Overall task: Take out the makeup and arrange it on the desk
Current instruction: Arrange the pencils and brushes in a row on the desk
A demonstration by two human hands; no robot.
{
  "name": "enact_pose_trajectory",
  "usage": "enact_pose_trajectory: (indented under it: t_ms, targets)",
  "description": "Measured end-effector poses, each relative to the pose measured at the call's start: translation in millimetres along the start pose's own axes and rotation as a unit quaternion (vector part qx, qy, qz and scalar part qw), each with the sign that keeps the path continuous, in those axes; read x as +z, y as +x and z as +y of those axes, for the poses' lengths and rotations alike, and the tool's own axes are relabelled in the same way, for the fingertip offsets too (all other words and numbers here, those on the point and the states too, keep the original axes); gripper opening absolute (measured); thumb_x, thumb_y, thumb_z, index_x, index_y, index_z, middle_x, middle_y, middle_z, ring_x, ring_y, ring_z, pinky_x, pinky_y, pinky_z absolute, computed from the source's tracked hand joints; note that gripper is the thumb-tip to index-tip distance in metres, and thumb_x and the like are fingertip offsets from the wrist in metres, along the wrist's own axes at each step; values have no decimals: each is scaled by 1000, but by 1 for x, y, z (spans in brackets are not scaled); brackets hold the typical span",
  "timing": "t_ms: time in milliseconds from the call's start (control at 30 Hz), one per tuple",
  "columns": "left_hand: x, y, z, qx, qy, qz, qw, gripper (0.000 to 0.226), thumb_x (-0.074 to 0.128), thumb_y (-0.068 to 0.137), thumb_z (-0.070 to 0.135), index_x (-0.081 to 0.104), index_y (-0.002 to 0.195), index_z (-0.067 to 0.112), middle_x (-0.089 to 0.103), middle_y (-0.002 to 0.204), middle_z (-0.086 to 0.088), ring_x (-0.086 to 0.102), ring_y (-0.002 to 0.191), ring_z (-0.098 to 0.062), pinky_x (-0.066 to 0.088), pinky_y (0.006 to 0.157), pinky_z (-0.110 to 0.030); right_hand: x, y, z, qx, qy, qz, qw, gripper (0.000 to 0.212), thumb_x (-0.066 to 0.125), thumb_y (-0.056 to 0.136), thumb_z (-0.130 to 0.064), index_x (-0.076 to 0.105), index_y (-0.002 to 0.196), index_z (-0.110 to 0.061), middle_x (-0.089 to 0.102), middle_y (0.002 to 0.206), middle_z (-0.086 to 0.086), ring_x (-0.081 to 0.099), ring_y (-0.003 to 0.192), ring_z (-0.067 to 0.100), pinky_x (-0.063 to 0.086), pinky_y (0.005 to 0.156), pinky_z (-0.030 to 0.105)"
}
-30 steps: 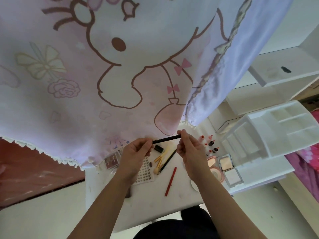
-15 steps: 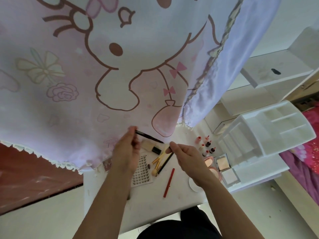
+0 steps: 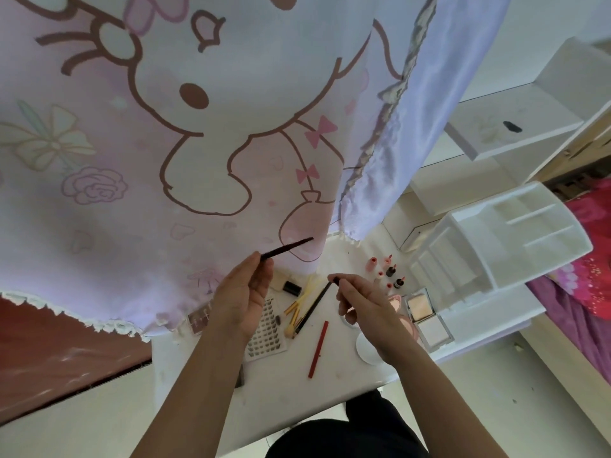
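Head view has your left hand (image 3: 241, 302) curled round the lower end of a thin dark makeup pencil (image 3: 287, 250), pinching it so the tip points up and right, raised above the desk. Your right hand (image 3: 362, 304) pinches a small dark piece (image 3: 335, 279), probably the cap, though it is too small to be sure. The pencil looks light, stiff and smooth, with a tip that could snap or smear, so grip it mid-barrel and lay it flat. Below, the white desk (image 3: 281, 401) carries a long black pencil (image 3: 310, 309), a red pencil (image 3: 318, 349), a white perforated card (image 3: 267, 328), small bottles (image 3: 390, 271) and square compacts (image 3: 421, 307). A white plastic organiser (image 3: 496, 239) stands at its right, and a pink cartoon-print curtain (image 3: 165, 127) hangs over the far edge.
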State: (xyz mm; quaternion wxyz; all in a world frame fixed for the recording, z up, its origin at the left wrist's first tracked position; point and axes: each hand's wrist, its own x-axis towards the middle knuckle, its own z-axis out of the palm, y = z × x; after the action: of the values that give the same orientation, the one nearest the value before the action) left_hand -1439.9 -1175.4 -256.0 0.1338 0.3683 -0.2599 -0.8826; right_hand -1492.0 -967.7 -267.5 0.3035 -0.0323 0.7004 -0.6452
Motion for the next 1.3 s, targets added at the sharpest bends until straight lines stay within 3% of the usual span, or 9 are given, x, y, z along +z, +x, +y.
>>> enact_pose_trajectory:
  t_ms: [133,367,533,633,733,867,967,1100,1300]
  targets:
    - [-3,5,-16,-57,49,-14,997,6,59,89,-7,64,88,-5,70,90,-18,74,81,-21,61,71,-24,-11,1,8,40,35,27,998,16,55,103,-23,67,113,-20,71,87,2,62,72,10,48,67,28]
    - [-7,21,-73,-191,142,-22,971,22,45,95,-17,57,112,-14,64,113,-27,70,95,-28,62,71,-28,-50,14,42,119,60,96,986,15,68,93,-10,72,108,-14,76,99,16,69,87,20,58,90,32]
    - [-16,51,-120,-238,136,-23,961,23,39,99,-12,58,113,-14,59,109,-22,63,91,-25,62,71,-29,-76,32,66,174,11,135,975,23,67,94,-9,67,117,-8,74,100,14,73,82,21,59,75,27]
    - [-22,69,-143,-231,125,9,965,20,40,101,-7,59,99,-8,57,92,-17,58,82,-22,62,76,-35,-83,43,73,189,-45,119,974,22,66,95,-14,64,117,-11,73,101,13,75,77,20,58,66,28]
    - [-30,88,-162,-198,252,32,947,14,49,102,5,60,97,-1,58,91,-13,60,85,-21,59,81,-37,-83,56,76,186,-121,103,970,17,64,94,-11,69,111,-11,75,92,8,73,72,16,60,72,29]
    - [-32,113,-178,-97,494,48,863,25,61,97,20,66,112,0,67,96,-6,61,85,-18,54,73,-31,-77,84,85,197,-204,78,956,17,63,88,-14,73,91,-27,76,76,-5,75,77,13,60,85,40]
    - [-23,126,-177,-23,568,130,812,26,65,93,24,68,114,9,69,106,-5,62,90,-20,51,75,-29,-65,109,84,177,-279,73,941,21,60,88,-19,73,101,-29,77,79,-5,73,83,13,58,84,37]
    - [-14,139,-173,-7,558,171,812,28,66,92,24,70,116,9,70,103,-3,60,84,-15,46,74,-26,-50,143,86,140,-347,67,925,31,57,94,-19,69,122,-18,74,109,5,68,103,25,52,93,35]
    - [-17,150,-184,-40,564,138,813,34,76,85,26,73,114,8,72,112,-4,66,102,-18,54,95,-35,-52,171,105,147,-456,80,874,31,48,97,-12,68,120,-12,63,126,14,63,105,31,42,72,27]
